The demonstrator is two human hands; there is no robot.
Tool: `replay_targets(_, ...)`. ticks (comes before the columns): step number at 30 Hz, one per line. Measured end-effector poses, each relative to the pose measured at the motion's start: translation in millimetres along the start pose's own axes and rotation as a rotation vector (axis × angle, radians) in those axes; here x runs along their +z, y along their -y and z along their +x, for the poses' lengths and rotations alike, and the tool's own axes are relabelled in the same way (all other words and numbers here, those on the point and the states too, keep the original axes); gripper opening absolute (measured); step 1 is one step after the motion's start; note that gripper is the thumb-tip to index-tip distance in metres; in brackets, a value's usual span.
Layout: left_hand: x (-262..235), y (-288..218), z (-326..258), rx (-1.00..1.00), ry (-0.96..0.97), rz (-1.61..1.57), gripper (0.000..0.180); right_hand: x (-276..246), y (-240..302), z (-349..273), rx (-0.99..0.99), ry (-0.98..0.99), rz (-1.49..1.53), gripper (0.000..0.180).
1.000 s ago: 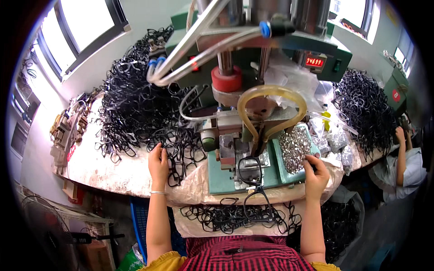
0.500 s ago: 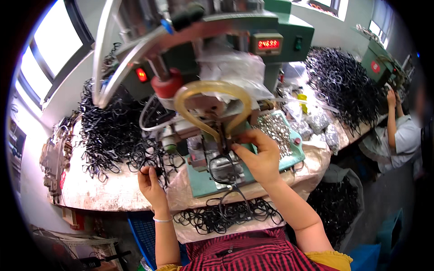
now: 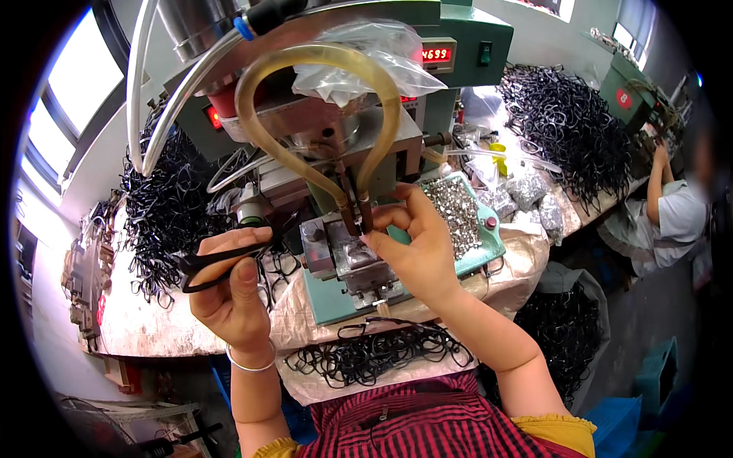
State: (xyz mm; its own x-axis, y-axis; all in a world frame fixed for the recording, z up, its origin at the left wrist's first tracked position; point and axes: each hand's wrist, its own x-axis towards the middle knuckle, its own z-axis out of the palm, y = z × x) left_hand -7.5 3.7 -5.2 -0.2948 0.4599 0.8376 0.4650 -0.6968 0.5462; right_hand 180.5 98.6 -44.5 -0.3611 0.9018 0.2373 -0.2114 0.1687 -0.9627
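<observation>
Okay, the left hand [image 3: 235, 301] pinched one black frame [image 3: 200, 262]. Right hand [image 3: 422, 246] was half-curled by the metal jig [image 3: 336, 256], couldn't tell on what. Heaped frames [image 3: 565, 126] lay untouched.

A bright, dark-framed window [image 3: 85, 80] stands at the upper left, set in a pale wall. Metal fittings [image 3: 76, 282] crowd the left end of the bench [image 3: 141, 332], and below it sits a wooden rack [image 3: 114, 416]. Toward the right, clear packets [image 3: 527, 189] lie near a small yellow object [image 3: 498, 158]. Beyond, a co-worker [image 3: 672, 221] in a pale top sits by a green machine [image 3: 620, 99] bearing a red disc. A grey sack [image 3: 600, 305] stands on the floor, with a blue plastic container [image 3: 617, 424] and a teal one [image 3: 658, 382] farther right.
</observation>
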Motion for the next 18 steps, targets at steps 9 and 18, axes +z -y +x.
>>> replay_targets(9,2.3,-4.6,-20.7,-0.120,-0.023,-0.010,0.007,6.0,-22.3,-2.7,-0.114,0.010,-0.001,0.053)
replay_targets(18,7.0,-30.8,-5.8,0.007,-0.088,0.024,0.012,-15.2,-33.2,-3.3,-0.340,-0.158,-0.348,0.025)
